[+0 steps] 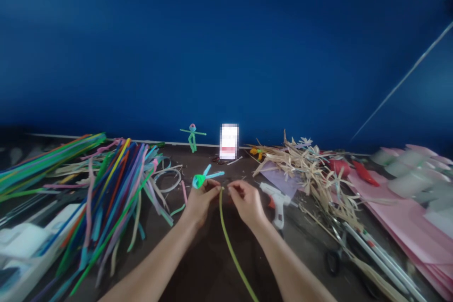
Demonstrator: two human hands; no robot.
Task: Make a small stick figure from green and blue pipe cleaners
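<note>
Bare hands join pipe cleaners over a cluttered table (208, 269): the left hand (201, 200), fingers closed, grips a teal-and-green pipe-cleaner loop (200, 180), while the right hand (246, 203), curled, pinches the top of an olive-green pipe cleaner (226, 231), its long end trailing toward the person. A hot glue gun (278, 203) lies just beyond the right hand; a bundle of multicoloured pipe cleaners (116, 193) fans out left.

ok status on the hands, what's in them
Left hand pinching green pipe-cleaner loop, teal ends up. Right hand at top of yellow-green pipe cleaner, which trails down toward the body. White hot glue gun beside right hand, not touching.
</note>
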